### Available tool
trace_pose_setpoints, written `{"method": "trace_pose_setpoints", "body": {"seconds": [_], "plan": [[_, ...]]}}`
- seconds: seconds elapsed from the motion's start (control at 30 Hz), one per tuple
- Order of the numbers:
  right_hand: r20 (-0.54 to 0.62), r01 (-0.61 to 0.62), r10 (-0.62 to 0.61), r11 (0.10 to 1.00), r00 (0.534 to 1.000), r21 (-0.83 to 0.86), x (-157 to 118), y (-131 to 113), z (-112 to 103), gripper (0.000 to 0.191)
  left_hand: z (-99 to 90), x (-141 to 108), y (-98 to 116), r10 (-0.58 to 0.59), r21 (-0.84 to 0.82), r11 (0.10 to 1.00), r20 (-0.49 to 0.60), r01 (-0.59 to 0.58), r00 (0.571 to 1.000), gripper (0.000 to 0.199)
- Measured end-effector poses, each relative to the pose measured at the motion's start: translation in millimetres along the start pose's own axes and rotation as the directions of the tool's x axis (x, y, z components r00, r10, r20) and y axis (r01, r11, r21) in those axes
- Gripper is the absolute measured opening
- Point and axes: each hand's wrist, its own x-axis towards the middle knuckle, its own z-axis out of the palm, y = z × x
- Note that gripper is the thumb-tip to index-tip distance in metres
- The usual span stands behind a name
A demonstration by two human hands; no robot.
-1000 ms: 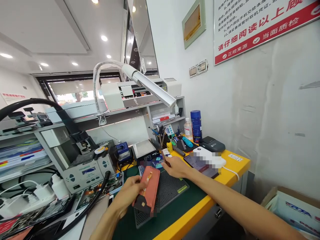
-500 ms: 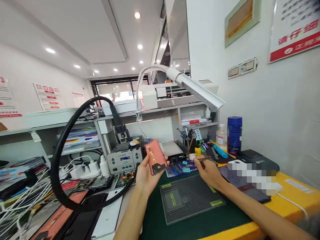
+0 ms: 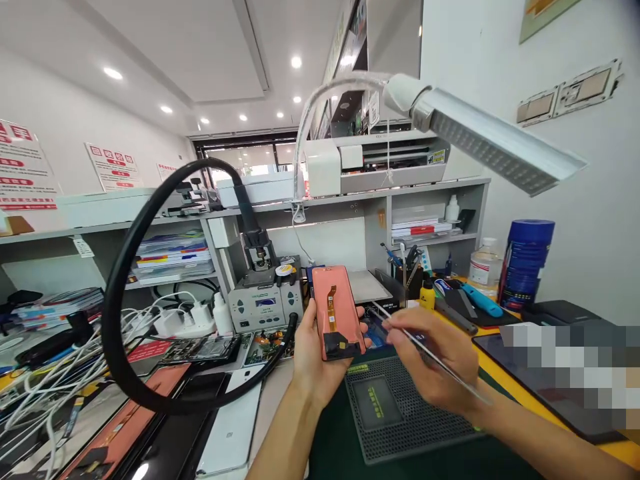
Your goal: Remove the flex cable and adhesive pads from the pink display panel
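Observation:
A pinkish-orange phone screen panel (image 3: 345,293) with a flex cable and a black patch at its lower end rests in my left hand (image 3: 320,357), fingers wrapped round its edges. It is held up and tilted, its cable side facing me. To the right, my right hand (image 3: 435,353) pinches a thin metal tool (image 3: 430,353), which looks like tweezers. The tool's tip points toward the panel's lower right side and appears apart from it. Below both hands lies a dark perforated mat (image 3: 400,407) with yellow-green markings.
A thick black hose (image 3: 115,333) loops at left before a grey soldering station (image 3: 265,303). White cables (image 3: 55,387), a white phone (image 3: 233,420) and another pink panel (image 3: 135,413) lie left. A lamp (image 3: 500,143) hangs overhead. A yellow bottle (image 3: 427,293) and blue can (image 3: 527,263) stand right.
The view has shifted closer. My right hand has come nearer to the panel, and the metal tool now points at it. The panel in my left hand is turned more upright.

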Motion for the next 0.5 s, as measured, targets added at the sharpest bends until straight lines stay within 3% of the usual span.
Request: {"method": "trace_pose_setpoints", "body": {"seconds": [0.23,0.37,0.5], "plan": [[0.191,0.085,-0.083,0.996,0.978,-0.003,-25.9,-5.0,-4.4,0.046,10.7,-4.6,-3.2,0.046,0.038,0.998,-0.063,-0.044,0.997,0.055],[0.198,0.09,-0.087,0.996,0.976,-0.007,-24.2,-3.2,-6.0,0.046,12.2,-6.0,-2.1,0.077,0.059,0.996,-0.054,-0.074,0.996,0.057],[0.157,-0.001,-0.017,0.994,0.987,0.111,-21.9,-2.9,-3.7,0.041,12.6,-8.7,-1.0,0.09,0.057,0.995,-0.086,-0.085,0.992,0.054]]}}
